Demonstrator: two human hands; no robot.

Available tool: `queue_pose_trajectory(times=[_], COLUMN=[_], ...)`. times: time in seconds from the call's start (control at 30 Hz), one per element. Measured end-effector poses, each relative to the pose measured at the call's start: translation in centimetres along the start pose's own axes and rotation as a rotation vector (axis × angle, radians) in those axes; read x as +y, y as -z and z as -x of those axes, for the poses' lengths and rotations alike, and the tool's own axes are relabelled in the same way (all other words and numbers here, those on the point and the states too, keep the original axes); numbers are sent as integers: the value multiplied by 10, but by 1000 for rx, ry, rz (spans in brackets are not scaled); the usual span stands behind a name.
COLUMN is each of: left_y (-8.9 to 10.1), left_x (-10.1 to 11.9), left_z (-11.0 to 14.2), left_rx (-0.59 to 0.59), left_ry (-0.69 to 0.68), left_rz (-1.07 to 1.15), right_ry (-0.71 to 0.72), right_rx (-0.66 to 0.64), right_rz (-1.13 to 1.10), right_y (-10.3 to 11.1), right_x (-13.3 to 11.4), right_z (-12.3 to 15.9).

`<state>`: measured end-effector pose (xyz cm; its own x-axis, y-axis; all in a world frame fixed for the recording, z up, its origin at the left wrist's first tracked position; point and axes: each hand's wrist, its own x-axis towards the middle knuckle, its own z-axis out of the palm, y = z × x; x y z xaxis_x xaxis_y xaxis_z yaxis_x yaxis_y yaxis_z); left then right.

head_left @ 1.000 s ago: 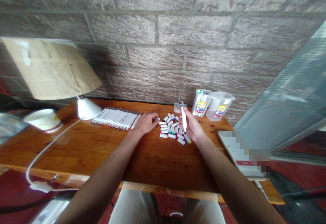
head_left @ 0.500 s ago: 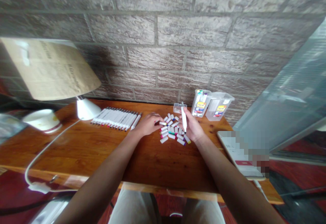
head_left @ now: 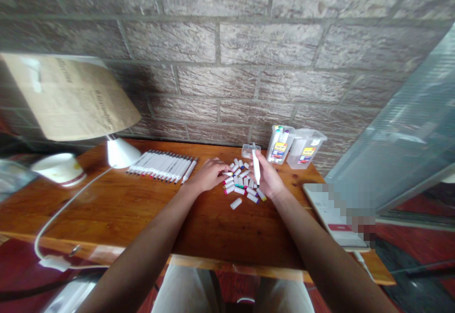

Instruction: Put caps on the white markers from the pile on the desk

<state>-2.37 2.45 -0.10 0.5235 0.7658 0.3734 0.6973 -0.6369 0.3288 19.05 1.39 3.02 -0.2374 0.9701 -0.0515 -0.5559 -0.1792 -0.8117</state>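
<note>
Orange-tipped cap (head_left: pixel 236 203) is shifting clear of the cap pile (head_left: pixel 246 181).
Right grip (head_left: pixel 269 177) is clasping a marker (head_left: pixel 256 166) by the pile, likely light, stiff, best held mid-barrel; left grip (head_left: pixel 209 175) is reaching its left edge, hold unclear.

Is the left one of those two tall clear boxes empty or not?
Not empty: pens stand in it. Their coloured ends show inside the left clear box.
</note>
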Motion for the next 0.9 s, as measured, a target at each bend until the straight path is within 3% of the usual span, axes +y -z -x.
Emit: queue_pose_trajectory(times=[0.1, 0.23, 0.53, 0.67, 0.8, 0.9], left_y=[1, 1, 6, 11, 19, 21], left_x=[3, 10, 14, 14, 19, 21], left_z=[1, -1, -12, -14, -14, -13], left_rx=[82, 293, 515, 534, 508, 467], left_ry=[56, 147, 344, 440, 507, 499], left_rz=[40, 212, 1043, 1430, 1536, 1556], right_ry=[-6, -7, -8, 84, 226, 244], right_rx=[-1, 4, 18, 2, 35, 44], right_rz=[4, 4, 36, 28, 31, 27], right_y=[2, 5, -1, 1, 2, 2], right_x=[1, 4, 6, 7, 6, 2], right_z=[-1, -3, 2, 1, -3, -2])
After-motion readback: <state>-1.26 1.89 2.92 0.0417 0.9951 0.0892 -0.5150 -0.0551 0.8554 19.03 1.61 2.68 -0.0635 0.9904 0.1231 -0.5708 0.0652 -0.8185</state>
